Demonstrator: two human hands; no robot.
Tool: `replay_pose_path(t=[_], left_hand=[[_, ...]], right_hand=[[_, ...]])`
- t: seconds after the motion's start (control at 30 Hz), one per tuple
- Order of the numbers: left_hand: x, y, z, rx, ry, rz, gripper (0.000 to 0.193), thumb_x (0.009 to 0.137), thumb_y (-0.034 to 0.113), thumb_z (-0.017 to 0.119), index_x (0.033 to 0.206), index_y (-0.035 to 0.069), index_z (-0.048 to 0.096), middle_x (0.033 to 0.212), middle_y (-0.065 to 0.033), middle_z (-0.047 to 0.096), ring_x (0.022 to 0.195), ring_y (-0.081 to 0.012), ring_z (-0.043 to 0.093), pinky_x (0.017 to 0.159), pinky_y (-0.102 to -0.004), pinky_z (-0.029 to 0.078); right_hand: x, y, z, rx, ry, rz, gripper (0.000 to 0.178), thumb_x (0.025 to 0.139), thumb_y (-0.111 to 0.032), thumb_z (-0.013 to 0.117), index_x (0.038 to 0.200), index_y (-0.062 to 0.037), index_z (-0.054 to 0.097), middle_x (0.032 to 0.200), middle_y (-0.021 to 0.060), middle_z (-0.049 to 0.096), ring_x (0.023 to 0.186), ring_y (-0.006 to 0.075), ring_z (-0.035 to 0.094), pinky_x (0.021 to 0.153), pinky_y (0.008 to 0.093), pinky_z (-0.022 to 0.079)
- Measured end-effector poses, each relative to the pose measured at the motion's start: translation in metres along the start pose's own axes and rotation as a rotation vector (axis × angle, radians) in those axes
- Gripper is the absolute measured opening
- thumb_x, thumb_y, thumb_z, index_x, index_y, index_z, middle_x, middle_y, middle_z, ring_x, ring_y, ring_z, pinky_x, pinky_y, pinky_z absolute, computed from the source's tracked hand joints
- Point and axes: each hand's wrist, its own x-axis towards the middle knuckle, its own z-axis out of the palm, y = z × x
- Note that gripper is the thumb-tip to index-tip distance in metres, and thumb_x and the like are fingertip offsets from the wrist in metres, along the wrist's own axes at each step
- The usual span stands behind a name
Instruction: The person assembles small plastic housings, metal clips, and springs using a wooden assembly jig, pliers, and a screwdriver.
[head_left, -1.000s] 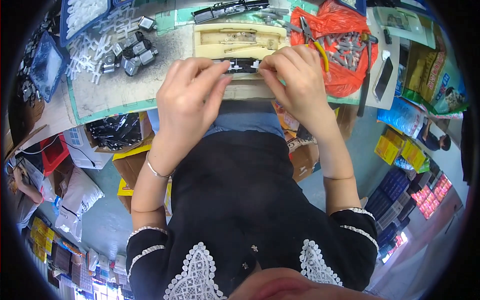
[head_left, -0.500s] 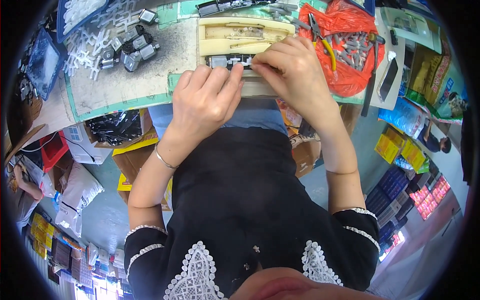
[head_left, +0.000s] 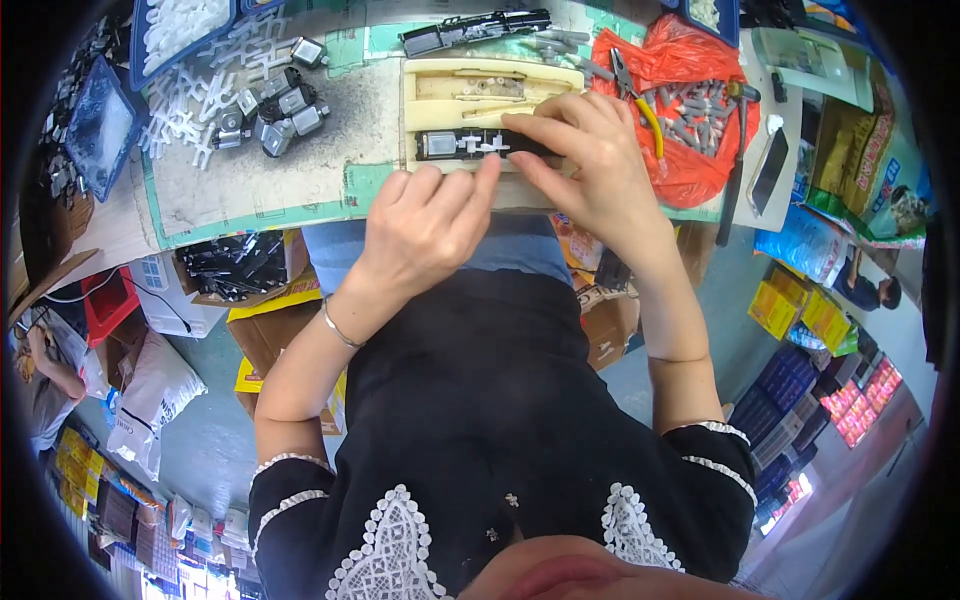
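A narrow black plastic housing [head_left: 462,144] lies in the front slot of a cream block-like fixture [head_left: 425,117]. A silver motor [head_left: 438,146] sits at its left end, with small white parts [head_left: 487,145] beside it. My left hand [head_left: 425,220] is closed, with its forefinger reaching out so the tip touches the white parts; its thumb and palm are hidden. At the housing's right end is my right hand [head_left: 595,150], its thumb and forefinger apart on either side of it and nothing visibly pinched. It covers the right part of housing and fixture.
Several silver motors [head_left: 290,115] and white branched plastic pieces [head_left: 195,110] lie at left. Another black housing [head_left: 475,32] is behind the fixture. Yellow-handled pliers [head_left: 640,100] rest by a red bag [head_left: 690,180] of grey parts; a hammer [head_left: 738,150] lies right of it.
My right thumb and forefinger have parted from a pinch over the white parts and moved slightly right. My left forefinger remains at the white parts. The whole view has shifted slightly.
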Motion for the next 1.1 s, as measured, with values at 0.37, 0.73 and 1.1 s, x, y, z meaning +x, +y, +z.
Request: replay_pose_path(t=[0.37,0.73,1.1], left_hand=[[0.001,0.013,0.008,0.046,-0.130,-0.010,0.038,0.074,0.012,0.056,0.109,-0.002,0.061,0.070,-0.0012,0.043,0.062,-0.0146,0.045,0.056,-0.0280,0.034],[0.006,-0.017,-0.013,-0.162,0.108,-0.102,0.041,0.069,0.003,0.064,0.111,0.002,0.060,0.071,-0.0014,0.050,0.062,-0.0166,0.049,0.058,-0.0316,0.034],[0.033,-0.121,-0.044,0.376,0.130,-0.462,0.018,0.078,0.011,0.062,0.094,0.002,0.062,0.094,-0.0092,0.062,0.086,-0.0258,0.057,0.074,-0.0377,0.044]], right_hand=[[0.007,-0.009,-0.001,-0.137,-0.090,-0.114,0.019,0.066,-0.013,0.068,0.083,-0.0060,0.065,0.084,0.0054,0.053,0.086,0.0220,0.053,0.083,0.0367,0.038],[0.028,0.055,-0.024,-0.067,-0.123,0.318,0.019,0.075,0.001,0.054,0.094,0.0033,0.059,0.093,0.0202,0.059,0.090,0.0372,0.057,0.080,0.0418,0.045],[0.011,0.047,-0.033,0.583,0.162,0.416,0.013,0.077,0.006,0.062,0.089,0.0028,0.060,0.087,0.0054,0.062,0.079,0.0100,0.060,0.073,0.0224,0.048]])
